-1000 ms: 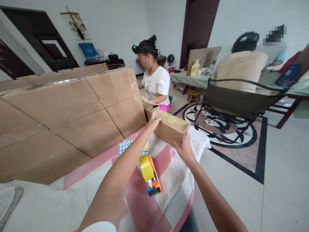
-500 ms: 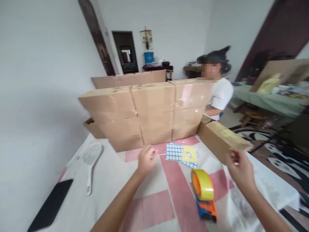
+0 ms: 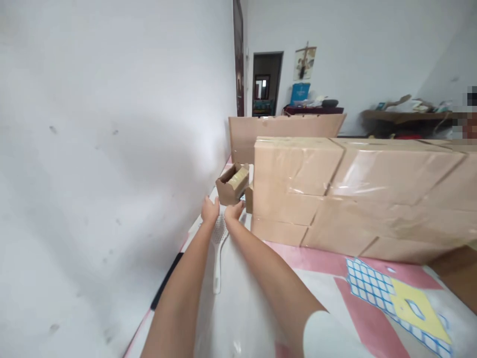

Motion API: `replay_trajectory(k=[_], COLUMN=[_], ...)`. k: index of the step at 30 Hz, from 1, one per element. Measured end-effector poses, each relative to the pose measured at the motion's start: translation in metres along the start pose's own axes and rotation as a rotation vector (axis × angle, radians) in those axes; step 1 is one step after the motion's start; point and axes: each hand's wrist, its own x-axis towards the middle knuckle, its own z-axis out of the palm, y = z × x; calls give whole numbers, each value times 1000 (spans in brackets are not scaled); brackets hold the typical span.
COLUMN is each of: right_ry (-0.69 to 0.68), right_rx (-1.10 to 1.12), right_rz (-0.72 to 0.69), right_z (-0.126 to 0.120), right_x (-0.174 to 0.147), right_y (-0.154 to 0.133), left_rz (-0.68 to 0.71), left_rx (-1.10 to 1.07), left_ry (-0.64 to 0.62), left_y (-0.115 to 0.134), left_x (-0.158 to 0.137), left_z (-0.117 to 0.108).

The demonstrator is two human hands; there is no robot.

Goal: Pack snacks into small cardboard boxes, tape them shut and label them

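Note:
A small open-topped cardboard box [image 3: 226, 193] with yellowish tape on it sits beyond the left end of a large cardboard bundle [image 3: 283, 171]. My left hand [image 3: 210, 210] is at the small box's near left corner, thumb and fingers apart. Close to its near right side is my right hand [image 3: 234, 212], fingers extended toward the box. Whether either hand touches it, I cannot tell. Part of a second small box [image 3: 249, 199] shows beside the bundle. Under my wrists lies a white racket-shaped swatter [image 3: 217, 266], its perforated head partly covered.
The white wall [image 3: 149, 124] runs close along the left. A dark flat object [image 3: 166, 282] lies at the table's left edge. Blue-checked and yellow pieces [image 3: 413, 303] lie at the right, near a brown box [image 3: 456, 271]. Part of another person appears at the far right.
My view has swung left. Both hands have moved from apart over the table to close together at the small box on the left. The tape dispenser has left the view.

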Motion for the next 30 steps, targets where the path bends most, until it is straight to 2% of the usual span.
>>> replay_trajectory(k=[3,7,12,17,22,30], right_ry=[142,212,196,141,101,17], right_rx=[-100,-217,-334,-404,-478,-578], right_rz=[192,273,321,442,496,365], right_z=[36,62,80,84,78,68], right_x=[44,71,85,110,132,130], right_y=[8,35,57,63,62,61], left_rz=[-26,-49,-134,-146,-118,-53], left_rx=[-38,-136,-255,-289,-280,-331], left_ry=[-12,-34,-48,-96,-124,-139], left_y=[8,18,18,4,-7,-28], left_x=[27,56,90,103,104,97], left_z=[30,60,81,98,102,85])
